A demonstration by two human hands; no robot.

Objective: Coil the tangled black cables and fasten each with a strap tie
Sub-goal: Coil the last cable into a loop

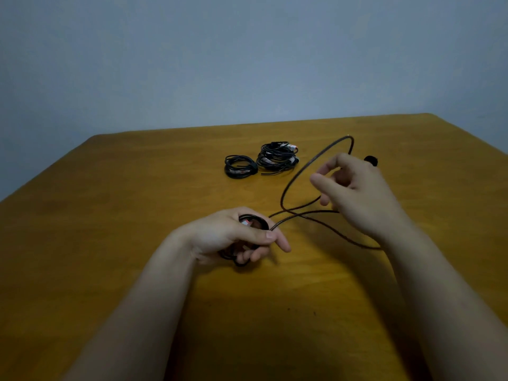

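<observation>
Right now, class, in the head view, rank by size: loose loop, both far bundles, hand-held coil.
1. loose loop
2. right far bundle
3. left far bundle
Unranked: hand-held coil, nearer the camera and mostly hidden by the left hand.

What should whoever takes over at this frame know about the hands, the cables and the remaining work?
Left hand grips a partly wound coil.
Right hand pinches the loose cable run, which loops up and trails across the wooden table.
Small coil and larger bundle lie side by side at the far side. Their straps are too small to confirm.
Done: those two look coiled.
Left: finish winding this cable, then strap it.
</observation>
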